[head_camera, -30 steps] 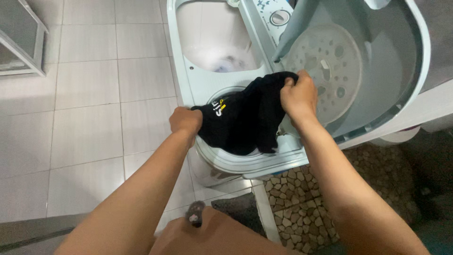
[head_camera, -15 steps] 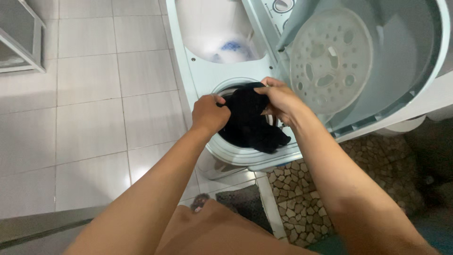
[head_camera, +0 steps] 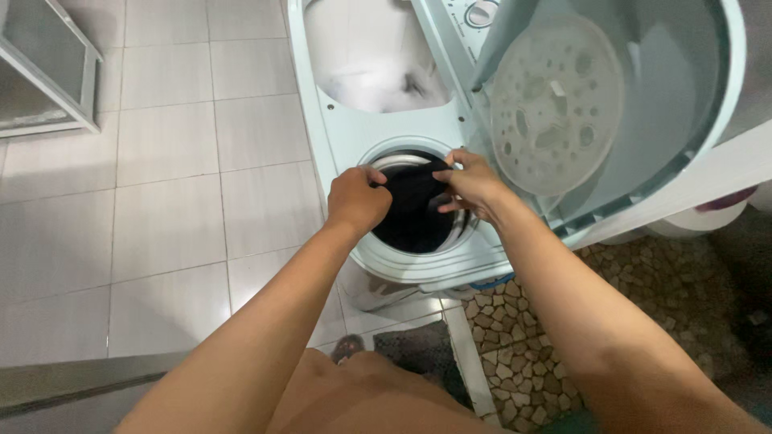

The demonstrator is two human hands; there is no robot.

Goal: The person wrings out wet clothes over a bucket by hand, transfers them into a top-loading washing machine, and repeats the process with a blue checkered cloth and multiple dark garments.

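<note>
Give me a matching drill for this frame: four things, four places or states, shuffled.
Things:
1. black garment
2. perforated round lid
3. left hand
4. wash tub

Places or states:
A. propped up inside the open cover
B. holds foamy water
C. stuffed down in the round spin drum
D. gripping cloth at the drum's near-left rim

Pairs: 1-C, 2-A, 3-D, 4-B

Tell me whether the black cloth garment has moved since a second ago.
Yes. The black cloth garment has gone down from the rim into the round spin tub opening.
</note>
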